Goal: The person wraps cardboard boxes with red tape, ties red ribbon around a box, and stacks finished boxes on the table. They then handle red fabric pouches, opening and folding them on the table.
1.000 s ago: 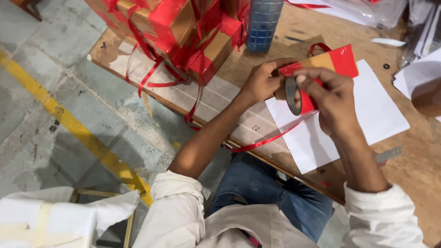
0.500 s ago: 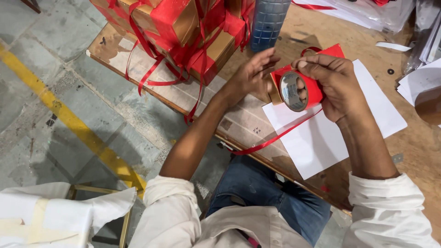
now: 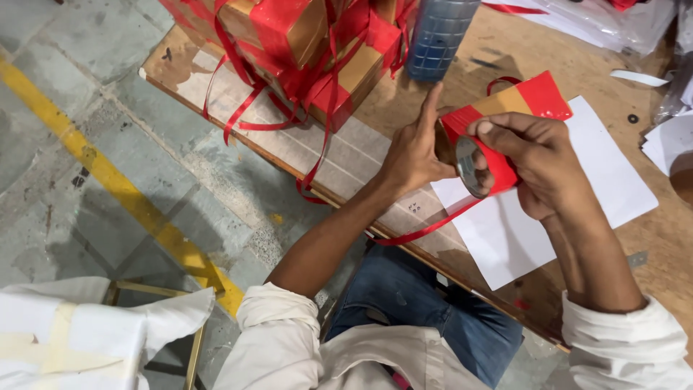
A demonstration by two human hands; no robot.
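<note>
A small red and gold box (image 3: 516, 105) is held above the white paper sheet (image 3: 577, 195). My left hand (image 3: 415, 148) presses on the box's left end, index finger pointing up. Over the box's near side my right hand (image 3: 538, 155) grips a roll of clear tape (image 3: 471, 167) against the red wrapping. A red ribbon (image 3: 433, 227) trails from the box down over the table's front edge. A ribbon loop shows behind the box.
A pile of red and gold boxes with loose red ribbons (image 3: 303, 50) sits on the wooden table (image 3: 650, 245) at the back left. A blue bottle (image 3: 439, 36) stands behind the hands. Paper sheets lie at the right edge. A yellow floor line (image 3: 123, 195) runs at the left.
The box and both hands have moved slightly lower and turned. My left index finger now points up. The tape roll stays pressed on the box.
</note>
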